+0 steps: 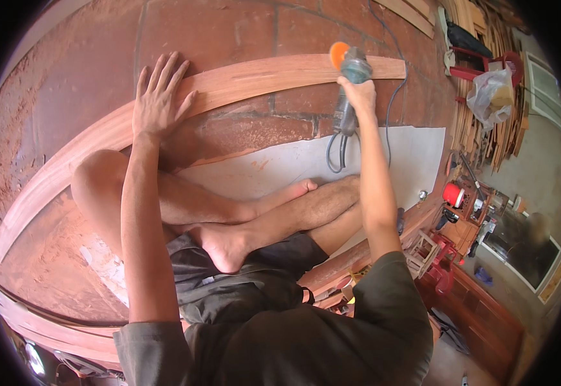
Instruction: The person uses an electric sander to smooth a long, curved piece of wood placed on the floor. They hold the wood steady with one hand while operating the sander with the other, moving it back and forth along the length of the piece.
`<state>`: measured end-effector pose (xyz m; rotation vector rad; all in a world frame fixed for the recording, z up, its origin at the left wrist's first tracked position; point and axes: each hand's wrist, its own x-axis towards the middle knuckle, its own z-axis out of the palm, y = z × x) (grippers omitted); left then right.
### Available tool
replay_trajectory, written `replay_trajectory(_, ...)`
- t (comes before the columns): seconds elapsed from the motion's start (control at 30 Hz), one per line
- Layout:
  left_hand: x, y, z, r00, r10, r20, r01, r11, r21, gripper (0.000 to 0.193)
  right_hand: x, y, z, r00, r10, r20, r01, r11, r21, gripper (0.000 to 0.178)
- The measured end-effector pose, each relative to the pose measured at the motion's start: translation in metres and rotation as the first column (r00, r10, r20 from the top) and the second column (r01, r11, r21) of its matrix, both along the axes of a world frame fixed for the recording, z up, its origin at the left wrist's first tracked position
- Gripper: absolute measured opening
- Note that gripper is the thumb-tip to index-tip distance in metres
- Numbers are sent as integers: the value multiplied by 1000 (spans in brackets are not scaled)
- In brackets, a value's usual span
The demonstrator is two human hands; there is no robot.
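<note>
A long, flat wooden board (254, 78) lies across the tiled floor in front of my crossed legs, looking curved in this view. My left hand (158, 96) rests on it left of the middle, palm down and fingers spread. Near the board's right end, my right hand (359, 96) is wrapped round the body of an angle grinder (355, 66). An orange disc (339, 56) sits at the grinder's head, over the board; whether it touches the wood I cannot tell. The grinder's dark cord (333, 154) loops down from its rear end.
A pale sheet (415, 145) lies under my legs. The blue-grey cord (393, 103) runs over the floor past the board's right end. Stacked wood strips (509, 128), a clear plastic bag (489, 96) and a red stool (444, 264) stand at the right. More boards (55, 328) lie at lower left.
</note>
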<state>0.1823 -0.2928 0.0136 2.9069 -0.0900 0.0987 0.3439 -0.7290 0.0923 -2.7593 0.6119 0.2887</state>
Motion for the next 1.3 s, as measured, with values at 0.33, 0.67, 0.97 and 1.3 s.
replay_trajectory(0.33, 0, 1, 1, 999, -39, 16, 39, 999, -4, 75, -23, 28, -17, 990, 127, 65, -129, 991, 26, 73)
replay_trajectory(0.67, 2, 0, 0, 997, -66, 27, 67, 997, -41, 92, -21, 42, 2, 995, 95, 25, -96, 994, 45, 56)
replay_trajectory(0.97, 2, -4, -1, 997, -68, 38, 69, 997, -23, 90, -5, 22, 13, 994, -60, -94, 65, 997, 50, 57)
replay_trajectory(1.3, 4, -2, 1, 997, -66, 41, 67, 998, -11, 90, -27, 46, 15, 989, 124, -82, -119, 991, 67, 70)
